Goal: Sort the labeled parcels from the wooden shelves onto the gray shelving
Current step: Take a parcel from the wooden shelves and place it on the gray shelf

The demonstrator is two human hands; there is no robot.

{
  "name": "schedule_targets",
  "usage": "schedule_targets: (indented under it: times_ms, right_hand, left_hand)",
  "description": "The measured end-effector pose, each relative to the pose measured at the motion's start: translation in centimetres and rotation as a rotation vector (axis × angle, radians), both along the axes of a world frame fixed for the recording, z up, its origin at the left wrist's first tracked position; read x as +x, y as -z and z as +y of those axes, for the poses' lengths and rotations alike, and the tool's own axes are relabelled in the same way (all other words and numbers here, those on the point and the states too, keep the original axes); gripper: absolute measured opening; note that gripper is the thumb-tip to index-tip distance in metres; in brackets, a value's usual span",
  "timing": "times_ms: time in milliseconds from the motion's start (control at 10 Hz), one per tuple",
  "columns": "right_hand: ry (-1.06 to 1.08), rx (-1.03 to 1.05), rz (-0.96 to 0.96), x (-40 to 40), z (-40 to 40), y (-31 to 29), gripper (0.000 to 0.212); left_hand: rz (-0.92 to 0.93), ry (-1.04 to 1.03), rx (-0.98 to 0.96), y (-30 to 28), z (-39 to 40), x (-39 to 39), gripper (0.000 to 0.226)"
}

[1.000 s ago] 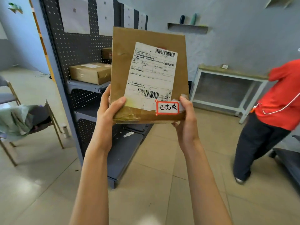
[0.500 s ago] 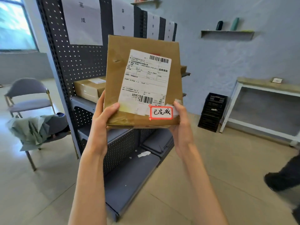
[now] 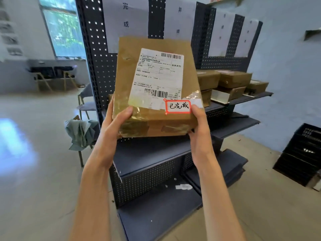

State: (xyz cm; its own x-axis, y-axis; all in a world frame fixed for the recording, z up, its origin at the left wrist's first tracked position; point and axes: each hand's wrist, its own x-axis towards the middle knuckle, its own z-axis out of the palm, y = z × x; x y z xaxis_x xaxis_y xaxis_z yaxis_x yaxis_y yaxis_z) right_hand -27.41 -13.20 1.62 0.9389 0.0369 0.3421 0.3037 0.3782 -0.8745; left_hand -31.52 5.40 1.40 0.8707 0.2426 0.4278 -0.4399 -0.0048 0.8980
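A flat brown cardboard parcel is held upright in front of me, showing a white shipping label and a small red-bordered handwritten sticker at its lower right. My left hand grips its lower left corner, thumb on the front. My right hand grips its lower right corner, thumb just beside the sticker. Behind the parcel stands the gray pegboard shelving, with white paper signs on its back panels. Several brown parcels lie on the upper shelf of the section to the right.
A chair draped with green cloth stands left of the shelving. Black crates sit on the floor at the right by the blue wall. A window and a low dark bench are at the far left.
My view has swung and come closer to the gray shelving, which now fills the background. The person in red has left the view. Both hands keep the same hold on the parcel.
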Motion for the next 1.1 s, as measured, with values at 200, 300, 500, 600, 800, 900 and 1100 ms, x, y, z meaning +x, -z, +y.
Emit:
schedule_targets:
  times_ms: [200, 300, 500, 600, 800, 900, 1100]
  right_hand:
    - [-0.037, -0.084, -0.086, 9.1, -0.4, 0.4, 0.046]
    - [-0.096, -0.118, -0.125, 13.0, -0.7, -1.4, 0.069]
    - [-0.134, -0.161, -0.151, 20.5, -0.6, -2.6, 0.074]
    - [-0.209, -0.142, -0.13, 23.0, 0.2, -2.9, 0.074]
    - [-0.329, -0.107, -0.071, 26.9, 2.0, -3.1, 0.071]
    - [-0.359, -0.108, -0.026, 28.0, 2.8, -3.0, 0.077]
    - [-0.355, -0.142, 0.052, 29.8, 4.2, -2.9, 0.041]
  left_hand:
    - [-0.047, -0.099, -0.057, -0.4, -1.1, 8.3, 0.086]
    - [-0.053, -0.131, -0.113, -1.3, -1.8, 12.6, 0.081]
    - [-0.091, -0.22, -0.163, -2.7, -2.7, 18.5, 0.077]
    - [-0.104, -0.28, -0.164, -3.4, -2.7, 19.9, 0.078]
    - [-0.063, -0.393, -0.207, -4.1, -2.3, 21.9, 0.073]
    - [-0.052, -0.446, -0.183, -4.1, -2.1, 22.8, 0.078]
    - [0.004, -0.546, -0.135, -3.1, -0.6, 24.6, 0.066]
